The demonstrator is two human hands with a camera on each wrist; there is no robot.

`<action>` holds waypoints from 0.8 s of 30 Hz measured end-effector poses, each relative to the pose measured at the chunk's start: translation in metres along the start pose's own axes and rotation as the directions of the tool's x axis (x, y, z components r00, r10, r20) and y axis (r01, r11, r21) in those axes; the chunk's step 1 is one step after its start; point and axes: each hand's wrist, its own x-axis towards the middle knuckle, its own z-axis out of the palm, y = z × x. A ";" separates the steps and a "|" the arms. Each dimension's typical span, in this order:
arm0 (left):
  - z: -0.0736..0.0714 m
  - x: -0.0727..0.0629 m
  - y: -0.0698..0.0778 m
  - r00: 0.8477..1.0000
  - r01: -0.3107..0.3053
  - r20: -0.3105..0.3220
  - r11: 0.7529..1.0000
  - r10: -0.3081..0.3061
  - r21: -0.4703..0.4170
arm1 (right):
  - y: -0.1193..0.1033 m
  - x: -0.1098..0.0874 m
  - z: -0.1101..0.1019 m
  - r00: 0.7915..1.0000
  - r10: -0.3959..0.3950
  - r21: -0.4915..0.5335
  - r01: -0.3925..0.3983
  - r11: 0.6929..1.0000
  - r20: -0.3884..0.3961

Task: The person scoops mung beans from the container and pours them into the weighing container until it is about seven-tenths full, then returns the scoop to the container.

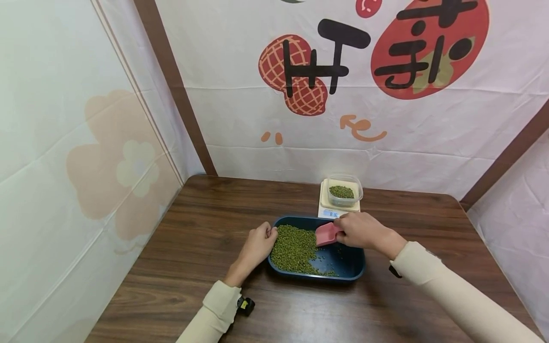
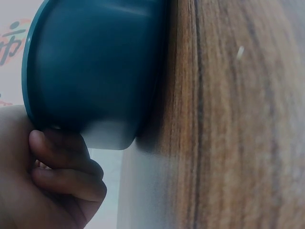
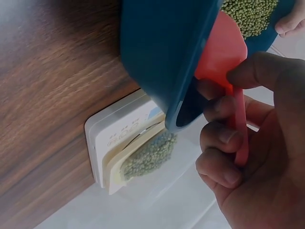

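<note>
A dark blue tray (image 1: 306, 275) stands on the table with green beans (image 1: 293, 250), which look like mung beans, heaped toward its left side. My left hand (image 1: 259, 245) grips the tray's left rim with curled fingers, as the left wrist view also shows. Over the tray's right half, my right hand (image 1: 362, 231) holds a pink scoop (image 1: 326, 234) by its handle (image 3: 240, 126). The scoop's mouth faces left, at the edge of the heap. How many beans lie inside the scoop is hard to tell.
Behind the tray is a white kitchen scale (image 1: 324, 202) with a lit display. On it sits a clear plastic container (image 1: 359, 193) holding some green beans (image 1: 341, 192). A printed cloth (image 1: 240, 114) hangs at the back of the wooden table (image 1: 193, 238).
</note>
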 end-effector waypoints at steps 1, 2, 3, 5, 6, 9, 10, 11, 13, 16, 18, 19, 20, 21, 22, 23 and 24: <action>0.000 0.000 0.000 1.000 -0.001 -0.001 1.000 0.001 0.000 | -0.001 0.001 0.001 1.000 -0.001 0.001 0.001 1.000 0.000; 0.000 0.000 0.000 1.000 -0.002 -0.003 1.000 0.002 0.000 | -0.001 0.002 0.001 1.000 -0.004 0.003 0.004 1.000 -0.001; 0.000 0.000 0.000 1.000 -0.003 -0.004 1.000 0.003 0.000 | -0.002 0.004 0.002 1.000 -0.007 0.005 0.007 1.000 0.000; 0.000 0.000 0.000 1.000 -0.005 -0.006 1.000 0.005 0.001 | -0.004 0.007 0.004 1.000 -0.018 0.011 0.018 1.000 0.000; 0.000 0.000 0.000 1.000 -0.004 -0.006 1.000 0.004 0.002 | -0.005 0.008 0.005 1.000 -0.023 0.015 0.023 1.000 0.001; 0.000 0.000 0.001 1.000 -0.002 -0.005 1.000 0.002 0.005 | -0.008 0.012 0.008 0.999 -0.042 0.020 0.042 0.999 -0.005; 0.000 0.000 0.001 1.000 -0.001 -0.004 1.000 0.001 0.006 | -0.010 0.013 0.008 0.999 -0.048 0.023 0.048 0.999 -0.007; 0.000 0.000 0.001 1.000 0.000 -0.003 1.000 0.000 0.005 | -0.011 0.015 0.008 0.999 -0.054 0.023 0.054 0.998 -0.008; 0.000 0.000 0.001 1.000 -0.001 -0.003 1.000 0.001 0.003 | -0.014 0.018 0.008 0.999 -0.053 0.030 0.053 0.998 0.001; 0.000 0.001 0.001 1.000 -0.003 -0.003 1.000 0.003 0.003 | -0.017 0.022 0.007 0.998 -0.053 0.041 0.052 0.998 0.023; 0.000 0.001 0.001 1.000 -0.003 -0.004 1.000 0.003 0.005 | -0.019 0.025 0.007 0.998 -0.053 0.046 0.052 0.998 0.037; 0.000 0.001 0.001 1.000 -0.001 -0.003 1.000 0.001 0.006 | -0.020 0.026 0.007 0.998 -0.056 0.047 0.054 0.997 0.042; 0.000 0.001 0.001 1.000 0.000 -0.003 1.000 0.000 0.008 | -0.021 0.028 0.007 0.997 -0.061 0.047 0.059 0.997 0.045; 0.000 0.001 0.001 1.000 0.001 -0.002 1.000 -0.001 0.008 | -0.021 0.029 0.007 0.997 -0.066 0.045 0.063 0.997 0.048; 0.001 0.001 0.001 1.000 0.004 -0.001 1.000 -0.004 0.008 | -0.022 0.030 0.006 0.996 -0.068 0.043 0.066 0.997 0.049; 0.001 0.001 0.001 1.000 0.006 -0.002 1.000 -0.006 0.007 | -0.022 0.031 0.006 0.996 -0.068 0.045 0.066 0.997 0.052; 0.001 0.001 0.001 1.000 0.008 -0.003 1.000 -0.008 0.007 | -0.023 0.032 0.007 0.996 -0.069 0.048 0.066 0.997 0.055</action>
